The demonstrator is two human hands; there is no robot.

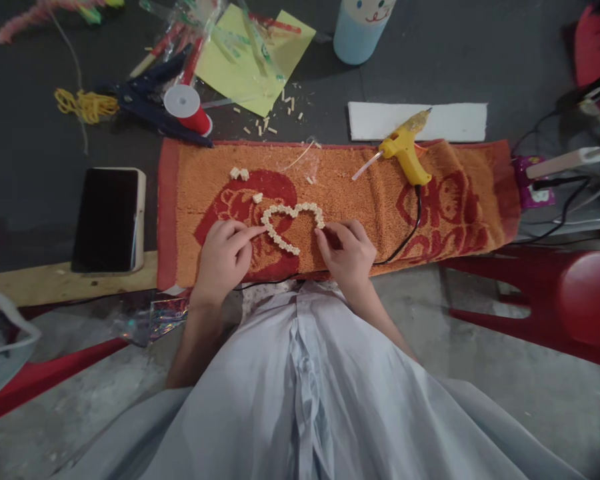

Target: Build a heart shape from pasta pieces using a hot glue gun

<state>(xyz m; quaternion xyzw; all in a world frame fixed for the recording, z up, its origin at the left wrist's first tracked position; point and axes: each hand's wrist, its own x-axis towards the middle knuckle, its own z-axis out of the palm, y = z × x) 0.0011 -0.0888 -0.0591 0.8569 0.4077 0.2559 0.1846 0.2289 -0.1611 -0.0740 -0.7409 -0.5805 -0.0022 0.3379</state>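
A heart-shaped outline point(280, 239) built of small cream-coloured pieces lies on the orange towel point(340, 200). Its right side stops short, leaving a gap at the lower right. My left hand point(226, 253) rests on the towel, index finger stretched out and its tip touching the heart's left edge; the other fingers are loosely bent. At the right end of the outline, my right hand point(349, 252) pinches the cream pieces between thumb and index finger. Small cream clusters point(239, 174) and a single cluster point(257, 198) lie above the heart.
A yellow glue gun point(405, 148) lies on the towel's far right, partly over a white strip point(455, 122), its cord trailing nearby. Dark blue pliers point(155, 107), a red thread spool point(195, 120), yellow paper point(220, 67) and cut bits point(266, 124) are behind. A tablet point(109, 220) lies left.
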